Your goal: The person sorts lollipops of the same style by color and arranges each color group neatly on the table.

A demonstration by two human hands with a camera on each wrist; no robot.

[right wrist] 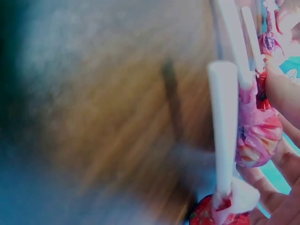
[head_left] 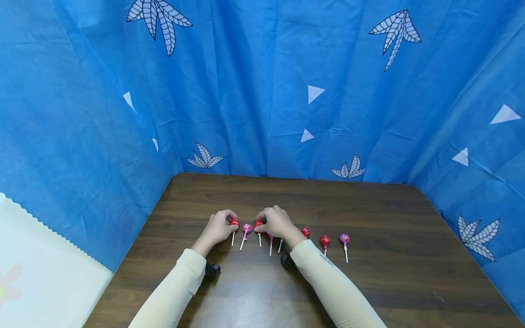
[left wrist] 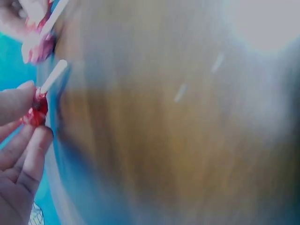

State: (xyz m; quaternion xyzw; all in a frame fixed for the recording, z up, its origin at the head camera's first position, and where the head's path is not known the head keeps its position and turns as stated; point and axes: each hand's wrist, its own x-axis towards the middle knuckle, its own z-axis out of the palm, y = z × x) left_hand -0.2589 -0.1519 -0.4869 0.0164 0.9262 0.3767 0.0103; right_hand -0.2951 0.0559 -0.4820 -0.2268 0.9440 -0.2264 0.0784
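Head view: one pink lollipop (head_left: 270, 236), top partly hidden by the right hand (head_left: 277, 222); one white stick (head_left: 280, 247), its sweet hidden; one red lollipop (head_left: 305, 232), stick hidden by the right sleeve (head_left: 334, 287), itself cut off by the lower edge, lettering (head_left: 327, 260) too small to read. Wrist views: tabletop (left wrist: 154, 131) blurred in both; left hand (left wrist: 33, 159) cut off by the left edge, right hand by the right.

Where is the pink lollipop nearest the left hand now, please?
In the head view, the pink lollipop is left of centre, between the left hand and the right hand.
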